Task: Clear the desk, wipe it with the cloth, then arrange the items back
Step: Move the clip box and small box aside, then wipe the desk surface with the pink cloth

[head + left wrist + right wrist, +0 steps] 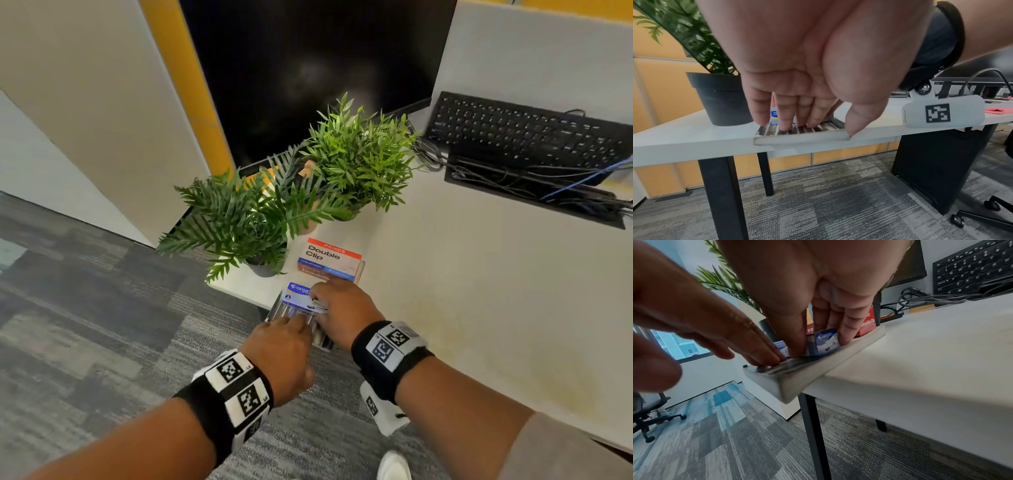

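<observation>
A thick book with a striped cover [294,317] [801,138] [797,382] lies at the desk [479,274] corner and overhangs its edge. My left hand [291,325] [813,116] rests straight fingers on the cover, thumb tip at the book's front corner. On the book stands a small blue Kangaro box [298,291] [774,116] [828,339]. My right hand [329,301] [821,347] pinches it between thumb and fingers. A red and white Double Clip box [329,260] [867,322] sits just behind. A pink cloth [999,111] lies further along the desk.
Two potted plants [236,222] [359,161] stand close behind the boxes, one in a dark pot [723,100]. A black monitor [308,68], a keyboard [527,130] and tangled cables [548,185] fill the back. Carpet lies below; an office chair [649,410] stands off to the left.
</observation>
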### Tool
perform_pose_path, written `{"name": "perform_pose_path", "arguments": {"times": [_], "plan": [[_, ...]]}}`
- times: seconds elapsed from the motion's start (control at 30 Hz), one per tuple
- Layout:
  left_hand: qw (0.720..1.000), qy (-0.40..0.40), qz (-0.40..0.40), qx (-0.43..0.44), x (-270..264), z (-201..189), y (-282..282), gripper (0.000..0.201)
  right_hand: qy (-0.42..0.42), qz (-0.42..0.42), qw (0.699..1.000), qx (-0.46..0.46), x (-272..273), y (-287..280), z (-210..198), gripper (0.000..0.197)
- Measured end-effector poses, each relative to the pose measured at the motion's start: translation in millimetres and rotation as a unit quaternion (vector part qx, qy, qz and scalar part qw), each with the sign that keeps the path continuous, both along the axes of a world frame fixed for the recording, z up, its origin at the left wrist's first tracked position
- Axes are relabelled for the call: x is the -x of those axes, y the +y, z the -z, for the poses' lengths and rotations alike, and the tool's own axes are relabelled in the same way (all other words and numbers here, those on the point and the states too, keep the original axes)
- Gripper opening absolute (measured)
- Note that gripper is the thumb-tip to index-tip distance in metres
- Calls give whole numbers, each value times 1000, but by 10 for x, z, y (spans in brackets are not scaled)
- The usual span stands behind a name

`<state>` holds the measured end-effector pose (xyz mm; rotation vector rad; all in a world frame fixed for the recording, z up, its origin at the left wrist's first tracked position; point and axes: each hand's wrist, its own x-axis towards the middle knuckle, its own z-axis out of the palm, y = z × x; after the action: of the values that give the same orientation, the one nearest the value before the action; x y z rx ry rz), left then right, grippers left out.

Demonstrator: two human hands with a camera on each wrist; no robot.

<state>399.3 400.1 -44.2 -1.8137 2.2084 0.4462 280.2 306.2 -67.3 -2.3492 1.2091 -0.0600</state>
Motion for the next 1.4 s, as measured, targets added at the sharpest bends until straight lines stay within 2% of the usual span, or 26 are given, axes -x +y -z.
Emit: {"name": "perform_pose_path", "arguments": {"times": [0.23, 0.43, 0.6, 0.87, 1.0, 1.23, 1.4], "plan": [[1000, 4, 4, 2, 34, -91, -58, 47, -10, 4, 1000, 6, 103, 40, -77, 25], [999, 11, 39, 22, 335, -401, -283, 42, -50, 87, 995, -14, 494, 94, -383, 38], [996, 15, 75, 36, 757, -639, -544, 47, -72, 159, 985, 0, 983, 104, -591, 38], [991, 34, 122, 53, 1604, -876, -864, 62, -82, 249, 965, 4, 1985, 33, -718, 41], [988, 38, 149, 32, 2061, -812, -1027, 68, -90, 289, 953, -12, 2520, -35, -641, 40], [977, 28, 211, -5, 3034, -719, -1344, 67, -75, 365, 928, -26, 3493, -124, -474, 40], [964, 15, 265, -29, 3813, -665, -1557, 67, -49, 447, 893, -24, 4287, -86, -340, 40]]}}
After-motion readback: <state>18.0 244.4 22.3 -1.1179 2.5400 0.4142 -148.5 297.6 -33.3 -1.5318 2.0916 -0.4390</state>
